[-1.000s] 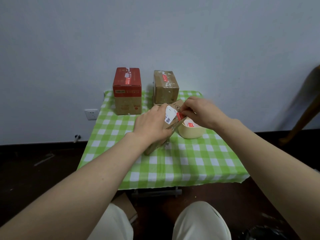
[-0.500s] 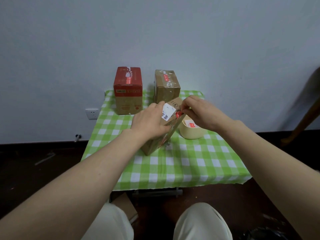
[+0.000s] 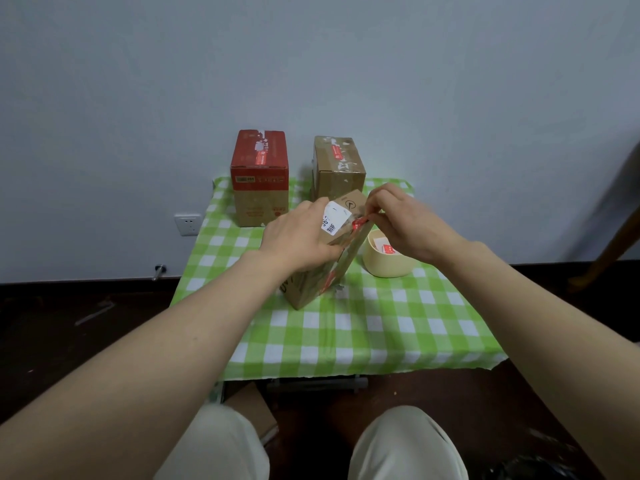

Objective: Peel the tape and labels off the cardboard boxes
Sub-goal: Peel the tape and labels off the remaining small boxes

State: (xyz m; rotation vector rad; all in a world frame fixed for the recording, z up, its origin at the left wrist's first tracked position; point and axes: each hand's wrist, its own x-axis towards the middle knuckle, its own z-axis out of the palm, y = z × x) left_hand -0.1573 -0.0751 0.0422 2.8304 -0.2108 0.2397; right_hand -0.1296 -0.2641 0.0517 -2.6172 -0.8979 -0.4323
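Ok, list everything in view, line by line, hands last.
table: one, covered by a green and white checked cloth, against the wall
red-topped box: one, red over brown, back left of the table
plain box: one, brown with tape scraps on top, back right
tilted box: one, brown, table centre, tipped up
label: one, white, upper face of the tilted box
red tape: one strip, red, top edge of the tilted box
tub: one, cream, right of the tilted box
peeled scraps: a few, white and red, inside the tub
wall socket: one, white, left of the table
left hand: grips the tilted box
right hand: pinches the red tape
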